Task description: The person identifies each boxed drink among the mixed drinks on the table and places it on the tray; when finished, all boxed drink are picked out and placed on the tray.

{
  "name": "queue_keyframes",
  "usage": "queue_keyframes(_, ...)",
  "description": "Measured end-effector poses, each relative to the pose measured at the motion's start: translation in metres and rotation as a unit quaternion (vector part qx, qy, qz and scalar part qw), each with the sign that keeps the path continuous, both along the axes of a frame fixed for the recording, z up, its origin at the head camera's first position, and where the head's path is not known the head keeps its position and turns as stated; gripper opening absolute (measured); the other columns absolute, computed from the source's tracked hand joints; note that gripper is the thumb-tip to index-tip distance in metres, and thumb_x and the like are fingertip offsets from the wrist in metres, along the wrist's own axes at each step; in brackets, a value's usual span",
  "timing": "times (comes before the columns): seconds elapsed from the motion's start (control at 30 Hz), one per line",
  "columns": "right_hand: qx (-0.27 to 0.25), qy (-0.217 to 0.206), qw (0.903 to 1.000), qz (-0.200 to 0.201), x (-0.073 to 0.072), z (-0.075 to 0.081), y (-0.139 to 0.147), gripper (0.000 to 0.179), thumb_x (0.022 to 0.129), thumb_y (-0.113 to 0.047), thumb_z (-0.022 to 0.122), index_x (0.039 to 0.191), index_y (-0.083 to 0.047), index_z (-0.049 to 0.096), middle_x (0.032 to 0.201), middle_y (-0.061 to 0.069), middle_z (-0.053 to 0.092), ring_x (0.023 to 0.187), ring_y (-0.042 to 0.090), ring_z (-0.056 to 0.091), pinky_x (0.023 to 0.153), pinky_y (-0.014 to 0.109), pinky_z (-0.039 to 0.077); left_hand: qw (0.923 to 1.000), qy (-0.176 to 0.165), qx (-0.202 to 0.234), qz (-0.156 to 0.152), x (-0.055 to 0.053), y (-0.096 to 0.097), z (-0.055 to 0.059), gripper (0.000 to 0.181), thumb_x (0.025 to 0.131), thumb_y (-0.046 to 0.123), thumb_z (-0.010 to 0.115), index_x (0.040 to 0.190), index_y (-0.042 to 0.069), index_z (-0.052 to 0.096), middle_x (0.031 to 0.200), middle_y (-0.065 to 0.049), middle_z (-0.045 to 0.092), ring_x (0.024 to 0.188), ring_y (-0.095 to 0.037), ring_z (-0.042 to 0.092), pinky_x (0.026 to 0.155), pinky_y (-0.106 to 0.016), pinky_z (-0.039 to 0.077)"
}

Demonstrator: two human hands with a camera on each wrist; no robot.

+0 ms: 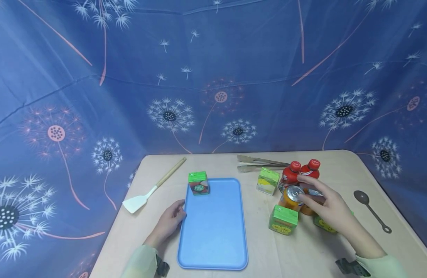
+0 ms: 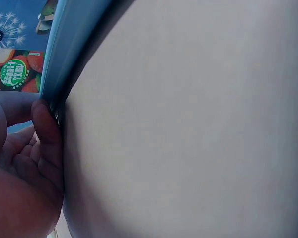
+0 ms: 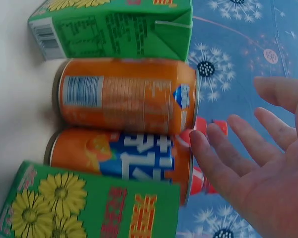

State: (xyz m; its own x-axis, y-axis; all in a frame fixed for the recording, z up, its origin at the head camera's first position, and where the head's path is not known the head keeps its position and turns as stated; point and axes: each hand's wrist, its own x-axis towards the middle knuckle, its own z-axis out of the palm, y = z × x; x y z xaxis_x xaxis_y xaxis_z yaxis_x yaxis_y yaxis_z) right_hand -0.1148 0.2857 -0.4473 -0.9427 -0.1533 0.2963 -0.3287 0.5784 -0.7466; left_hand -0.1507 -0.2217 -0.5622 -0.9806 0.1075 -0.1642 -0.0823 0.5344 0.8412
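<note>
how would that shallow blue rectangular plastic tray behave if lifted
The tray is probably stiff, given its raised rim. It looks smooth, so the boxy green-topped carton at its far left corner may slide when tilted.

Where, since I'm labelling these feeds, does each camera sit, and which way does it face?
Head: worn on the head, facing forward and down over the blue tray; left hand, right hand and sleeves show.
Left wrist: worn there, facing the tray's rim and the table; part of the left hand shows.
Right wrist: worn there, facing two orange cans and two green cartons; part of the right hand shows.
Head and right wrist share the cans, cartons, red bottles and right hand.
</note>
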Motion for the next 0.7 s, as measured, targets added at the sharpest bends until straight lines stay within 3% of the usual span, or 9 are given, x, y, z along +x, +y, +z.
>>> queue_keyframes(0.27,0.036,0.001,0.9985,-0.042,0.010,-0.005,0.024,0.058,0.098,-0.012,0.076,0.151,-0.017,0.055,0.139,0.014,0.061,0.117,-0.004,0.055,0.081,0.010,0.048,1.0000,0.002,-0.008,0.002,0.002,0.000,0.000,0.048,0.107,0.016,0.059,0.153,0.007,0.050,0.099,0.001,0.061,0.107,-0.020,0.057,0.098,-0.047,0.043)
queue_keyframes(0.43,0.023,0.008,0.9981,-0.056,0.016,-0.008,0.035,0.055,0.097,-0.010,0.076,0.149,-0.015,0.057,0.139,0.012,0.061,0.117,-0.008,0.054,0.083,0.007,0.047,1.0000,0.002,0.002,0.002,0.002,0.000,-0.001,0.048,0.106,0.015,0.060,0.153,0.006,0.050,0.096,-0.001,0.061,0.094,-0.019,0.058,0.088,-0.041,0.046)
queue_keyframes(0.53,0.022,0.008,0.9976,-0.066,0.020,-0.010,0.044,0.053,0.098,-0.012,0.076,0.148,-0.014,0.058,0.138,0.003,0.062,0.118,-0.015,0.050,0.082,0.006,0.046,1.0000,0.000,0.006,0.001,0.001,-0.001,-0.002,0.048,0.106,0.015,0.059,0.153,0.006,0.050,0.096,-0.002,0.060,0.090,-0.019,0.058,0.084,-0.039,0.046)
queue_keyframes(0.7,0.025,0.012,0.9964,-0.080,0.028,-0.012,0.059,0.055,0.098,-0.012,0.075,0.150,-0.015,0.056,0.135,-0.024,0.056,0.118,-0.018,0.048,0.081,0.005,0.046,1.0000,-0.001,0.009,0.000,0.000,0.000,-0.003,0.047,0.106,0.015,0.059,0.152,0.007,0.051,0.096,-0.003,0.060,0.088,-0.019,0.058,0.082,-0.037,0.046)
